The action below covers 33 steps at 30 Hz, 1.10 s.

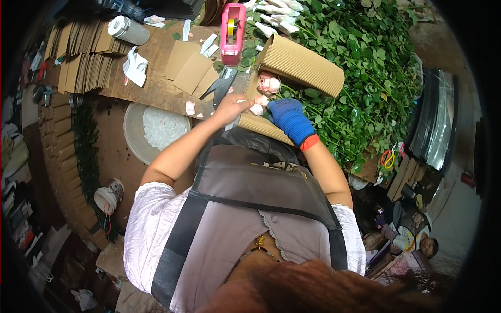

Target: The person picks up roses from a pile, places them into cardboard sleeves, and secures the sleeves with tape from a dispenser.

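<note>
Pale pink roses (269, 83) lie with their heads at the left end of a corrugated cardboard wrap (305, 64), whose upper flap stands curled over. My bare left hand (233, 108) is beside the lower rose heads (258, 105), thumb and fingertips close together; what lies between them is too small to tell. In a blue knitted glove, my right hand (287, 117) is curled around a rose just behind its head, the stem hidden by the glove. The lower cardboard flap (264, 127) runs beneath both hands, near my apron (262, 172).
Black-handled scissors (224, 86), flat cardboard pieces (192, 73) and a pink tape dispenser (233, 35) are on the wooden table (156, 90). Leafy rose stems (352, 58) pile up at right. A tub (135, 150) stands below left. A person (413, 234) is at lower right.
</note>
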Each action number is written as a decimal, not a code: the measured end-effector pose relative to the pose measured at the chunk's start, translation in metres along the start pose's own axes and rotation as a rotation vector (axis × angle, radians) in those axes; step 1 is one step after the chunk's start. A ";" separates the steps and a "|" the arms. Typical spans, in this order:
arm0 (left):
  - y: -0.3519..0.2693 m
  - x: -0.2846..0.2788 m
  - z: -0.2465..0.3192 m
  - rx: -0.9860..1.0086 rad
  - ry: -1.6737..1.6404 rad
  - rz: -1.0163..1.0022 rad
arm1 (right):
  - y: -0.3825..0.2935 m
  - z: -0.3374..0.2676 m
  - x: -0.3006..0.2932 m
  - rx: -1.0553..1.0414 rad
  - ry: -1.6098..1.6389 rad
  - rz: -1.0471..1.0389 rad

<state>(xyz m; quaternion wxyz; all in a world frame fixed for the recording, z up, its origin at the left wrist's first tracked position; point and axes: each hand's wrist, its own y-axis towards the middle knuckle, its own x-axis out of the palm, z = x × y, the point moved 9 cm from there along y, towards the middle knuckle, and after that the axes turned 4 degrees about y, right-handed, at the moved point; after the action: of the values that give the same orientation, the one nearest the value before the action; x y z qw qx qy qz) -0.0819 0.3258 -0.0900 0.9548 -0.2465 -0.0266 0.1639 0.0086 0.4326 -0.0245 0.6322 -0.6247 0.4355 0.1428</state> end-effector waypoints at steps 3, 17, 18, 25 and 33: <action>-0.011 -0.001 0.000 0.042 -0.207 0.156 | -0.001 -0.003 -0.003 0.002 -0.018 -0.034; -0.098 -0.134 0.005 0.017 1.006 0.220 | -0.003 0.003 -0.003 0.018 -0.037 0.011; -0.080 -0.104 0.034 0.188 0.926 0.195 | -0.006 0.002 -0.007 0.045 -0.024 -0.002; 0.019 -0.024 0.062 0.460 0.783 -0.106 | -0.010 0.009 -0.003 0.072 -0.022 -0.002; 0.029 -0.014 0.054 0.409 0.677 -0.202 | -0.013 0.010 -0.005 -0.025 0.055 0.013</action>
<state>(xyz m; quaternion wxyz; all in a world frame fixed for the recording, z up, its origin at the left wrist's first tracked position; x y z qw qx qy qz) -0.1112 0.3700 -0.0562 0.9502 -0.0877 0.2983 -0.0192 0.0182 0.4411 -0.0138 0.6112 -0.6334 0.4550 0.1350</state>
